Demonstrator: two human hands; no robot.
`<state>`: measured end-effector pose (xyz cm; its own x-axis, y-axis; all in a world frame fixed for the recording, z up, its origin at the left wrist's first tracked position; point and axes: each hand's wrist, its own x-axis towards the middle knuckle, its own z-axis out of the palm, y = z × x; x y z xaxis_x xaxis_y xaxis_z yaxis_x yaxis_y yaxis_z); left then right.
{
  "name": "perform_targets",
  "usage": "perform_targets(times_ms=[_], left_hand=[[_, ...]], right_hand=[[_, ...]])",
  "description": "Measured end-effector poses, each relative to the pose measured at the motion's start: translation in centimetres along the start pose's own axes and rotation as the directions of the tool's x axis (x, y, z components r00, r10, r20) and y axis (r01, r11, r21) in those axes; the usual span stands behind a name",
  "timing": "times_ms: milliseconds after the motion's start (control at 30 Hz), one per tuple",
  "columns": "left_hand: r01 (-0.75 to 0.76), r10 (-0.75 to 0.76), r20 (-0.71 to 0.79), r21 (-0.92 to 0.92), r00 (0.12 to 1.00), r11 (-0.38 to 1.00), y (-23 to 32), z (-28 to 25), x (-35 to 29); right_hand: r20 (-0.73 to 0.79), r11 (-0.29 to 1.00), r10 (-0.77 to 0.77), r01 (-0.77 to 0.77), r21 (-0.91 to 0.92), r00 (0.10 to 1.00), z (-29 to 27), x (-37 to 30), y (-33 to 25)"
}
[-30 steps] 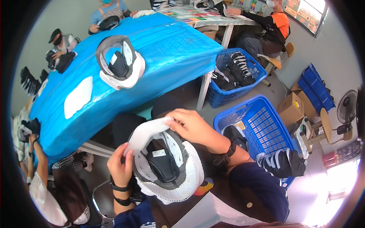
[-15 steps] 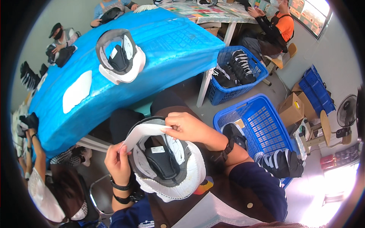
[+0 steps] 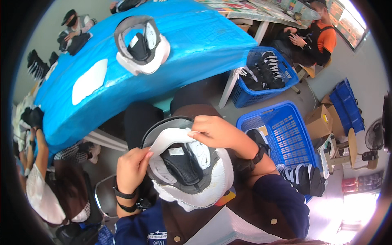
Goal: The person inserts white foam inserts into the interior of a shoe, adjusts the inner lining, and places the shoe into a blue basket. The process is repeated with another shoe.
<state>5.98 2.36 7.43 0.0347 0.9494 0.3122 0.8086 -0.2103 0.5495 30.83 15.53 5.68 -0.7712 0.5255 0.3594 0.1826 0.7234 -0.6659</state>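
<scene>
Fingers (image 3: 143, 157) pinching shoe upper (image 3: 192, 171), both hands

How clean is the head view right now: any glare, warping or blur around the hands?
Head view: strong fisheye bend, the blue table curves and the rim is black; glare washes out the lower right corner; the left hand, right hand and shoe upper are evenly lit and sharp.

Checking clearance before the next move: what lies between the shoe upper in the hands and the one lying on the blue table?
In the head view, between the held shoe upper and the shoe upper on the table lie only bare blue table cover and the person's dark lap.
</scene>
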Motion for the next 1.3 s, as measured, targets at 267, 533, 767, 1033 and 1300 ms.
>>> perform_targets(times_ms=[267,533,767,1033,1300], left_hand=[[-0.144,0.144,0.009,0.152,0.99,0.978,0.0,0.5,0.2],[-0.266,0.262,0.057,0.081,0.963,0.961,-1.7,1.5,1.5],[-0.302,0.295,0.067,0.139,0.953,0.943,-2.3,2.0,1.7],[-0.302,0.275,0.192,0.132,0.942,0.944,-3.2,2.0,2.6],[-0.279,0.243,0.224,0.146,0.944,0.949,-3.4,2.1,2.9]], right_hand=[[0.112,0.956,0.036,-0.001,-0.294,0.993,1.0,0.0,-0.6],[0.109,0.937,0.01,0.029,-0.348,0.994,1.4,0.6,-0.6],[0.211,0.884,-0.003,0.102,-0.455,0.977,2.0,1.6,0.2],[0.237,0.835,-0.151,0.252,-0.49,0.96,2.6,2.7,0.9],[0.237,0.879,-0.129,0.222,-0.421,0.963,2.3,3.0,1.8]])
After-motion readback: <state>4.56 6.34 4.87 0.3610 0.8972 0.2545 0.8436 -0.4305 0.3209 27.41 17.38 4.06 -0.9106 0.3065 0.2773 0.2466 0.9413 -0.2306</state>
